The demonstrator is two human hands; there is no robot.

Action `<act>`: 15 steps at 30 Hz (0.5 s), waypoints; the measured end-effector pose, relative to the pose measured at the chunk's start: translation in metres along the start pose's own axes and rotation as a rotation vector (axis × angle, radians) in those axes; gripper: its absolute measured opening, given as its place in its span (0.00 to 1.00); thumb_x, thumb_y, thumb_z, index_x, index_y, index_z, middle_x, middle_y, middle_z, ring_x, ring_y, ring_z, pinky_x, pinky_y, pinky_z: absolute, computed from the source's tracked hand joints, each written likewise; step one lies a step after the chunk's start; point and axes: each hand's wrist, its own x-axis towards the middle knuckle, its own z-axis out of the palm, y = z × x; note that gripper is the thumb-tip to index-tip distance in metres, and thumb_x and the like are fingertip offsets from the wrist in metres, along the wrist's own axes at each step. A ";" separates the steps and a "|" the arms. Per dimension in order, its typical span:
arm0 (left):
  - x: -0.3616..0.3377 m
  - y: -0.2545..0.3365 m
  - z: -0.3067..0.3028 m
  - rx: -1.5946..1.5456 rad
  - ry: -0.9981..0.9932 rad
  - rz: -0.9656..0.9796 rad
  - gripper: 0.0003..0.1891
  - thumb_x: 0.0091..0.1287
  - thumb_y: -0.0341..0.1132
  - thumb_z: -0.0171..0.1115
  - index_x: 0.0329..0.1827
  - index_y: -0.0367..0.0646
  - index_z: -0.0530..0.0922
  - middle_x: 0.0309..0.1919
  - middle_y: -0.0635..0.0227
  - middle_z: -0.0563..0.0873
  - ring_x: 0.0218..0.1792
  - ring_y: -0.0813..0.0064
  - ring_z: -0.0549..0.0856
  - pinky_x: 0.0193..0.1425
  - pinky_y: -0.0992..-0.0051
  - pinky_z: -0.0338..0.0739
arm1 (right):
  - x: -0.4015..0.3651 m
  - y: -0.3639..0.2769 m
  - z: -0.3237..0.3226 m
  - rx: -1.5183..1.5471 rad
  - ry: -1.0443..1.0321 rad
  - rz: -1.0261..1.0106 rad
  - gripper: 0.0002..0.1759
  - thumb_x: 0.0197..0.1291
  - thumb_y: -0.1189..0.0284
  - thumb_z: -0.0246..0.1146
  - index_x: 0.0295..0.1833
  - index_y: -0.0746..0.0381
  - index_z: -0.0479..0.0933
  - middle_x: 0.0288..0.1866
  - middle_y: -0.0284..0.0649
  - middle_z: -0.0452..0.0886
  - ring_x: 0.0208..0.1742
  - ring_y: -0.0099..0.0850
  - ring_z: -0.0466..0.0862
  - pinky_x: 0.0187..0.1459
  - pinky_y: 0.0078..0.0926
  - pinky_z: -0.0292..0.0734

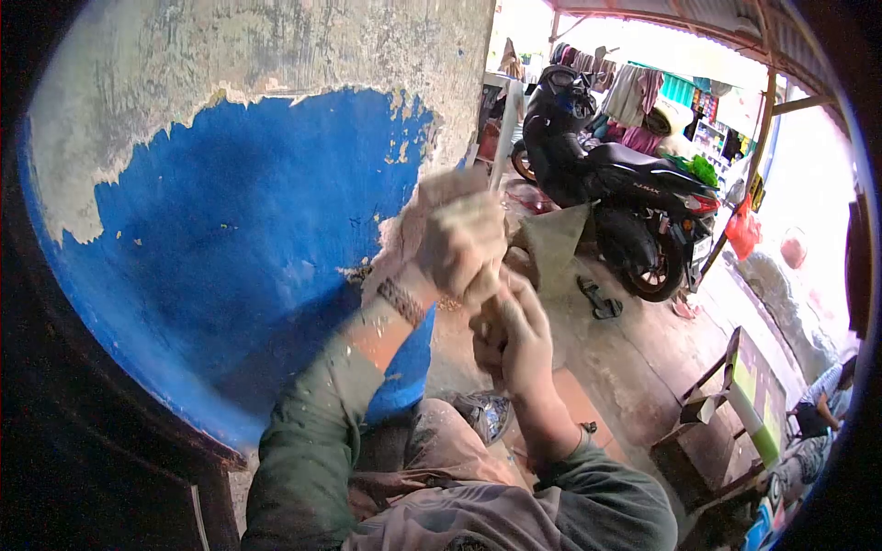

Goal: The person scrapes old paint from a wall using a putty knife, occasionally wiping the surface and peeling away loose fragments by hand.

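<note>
In the head view my left hand (pixel 464 243), with a braided bracelet at the wrist, is closed in a fist beside the wall's edge. Motion smears it, and whatever is in it cannot be made out. Just below and to the right, my right hand (pixel 525 335) is closed too, its fingers meeting the left hand. What it grips is hidden. The wall (pixel 322 46) on the left has bare, mottled grey plaster above and peeling blue paint (pixel 248 230) below, with a ragged border between. Pale flecks dot my left sleeve.
A black motorbike (pixel 634 174) stands at the back right, near hanging clothes (pixel 634 96). A sandal (pixel 600 298) lies on the concrete floor (pixel 616 358). A low wooden stand (pixel 726 422) is at the right, with a person (pixel 831 404) beyond it at the edge.
</note>
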 end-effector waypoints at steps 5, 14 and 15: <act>0.019 -0.022 -0.009 0.013 -0.074 0.041 0.12 0.43 0.41 0.55 0.12 0.42 0.72 0.19 0.59 0.76 0.27 0.58 0.80 0.36 0.61 0.76 | 0.013 -0.015 0.006 0.031 -0.073 -0.089 0.17 0.71 0.66 0.49 0.60 0.59 0.69 0.25 0.32 0.71 0.11 0.14 0.60 0.11 0.12 0.49; 0.012 -0.012 -0.007 -0.008 -0.086 0.007 0.11 0.48 0.39 0.52 0.16 0.41 0.74 0.24 0.59 0.81 0.36 0.56 0.84 0.53 0.61 0.78 | 0.009 -0.011 0.004 0.100 -0.064 0.010 0.18 0.70 0.64 0.50 0.62 0.57 0.68 0.24 0.33 0.72 0.10 0.15 0.60 0.10 0.12 0.50; 0.026 -0.021 -0.014 0.033 -0.113 0.032 0.12 0.49 0.39 0.51 0.16 0.41 0.74 0.21 0.59 0.79 0.33 0.56 0.83 0.52 0.60 0.78 | 0.015 -0.021 0.008 0.110 -0.081 -0.004 0.18 0.71 0.64 0.49 0.62 0.57 0.68 0.24 0.33 0.72 0.10 0.15 0.60 0.10 0.12 0.50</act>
